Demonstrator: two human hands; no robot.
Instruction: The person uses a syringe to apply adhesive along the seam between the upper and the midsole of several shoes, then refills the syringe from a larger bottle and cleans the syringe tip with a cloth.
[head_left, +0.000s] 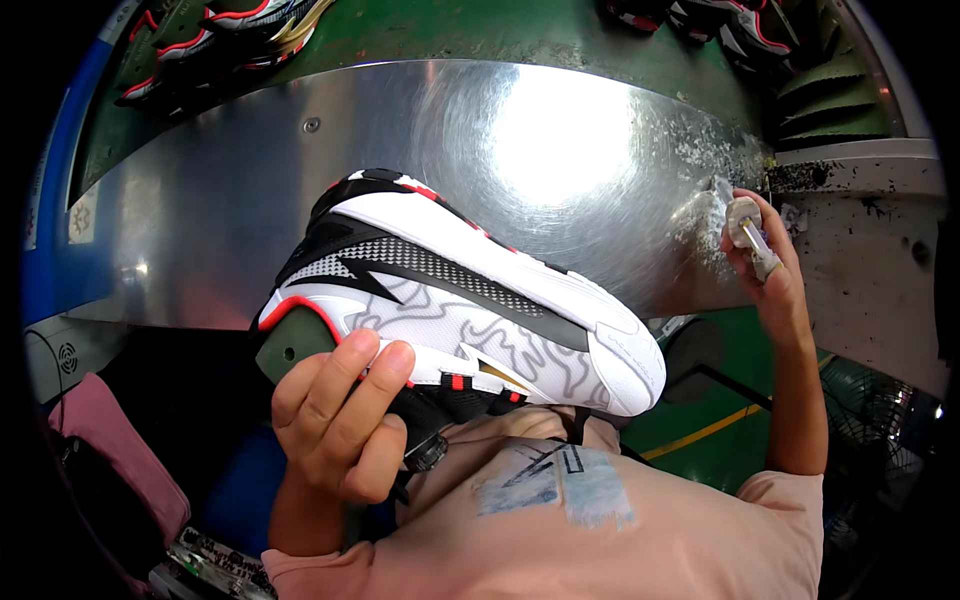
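Observation:
My left hand (325,425) is closed on a sneaker (470,310), gripping it near the collar and lacing. The shoe lies on its side in the air, toe to the right, its white, black and red sole edge facing away from me. Its upper is white with grey wavy lines, a black mesh band and a gold accent. A dark green shoe last (295,345) fills the opening. At the right end of the bench, my right hand (782,275) is closed around a small whitish, residue-caked tool (745,228); its exact kind is unclear. The tool's far end is by white residue on the metal.
A shiny metal bench top (230,230) curves across in front of me. Beyond it, a green surface (440,30) carries more sneakers (215,45) at far left and others (735,30) at far right. A green-finned rack (825,90) and pale metal panel (865,230) border the right.

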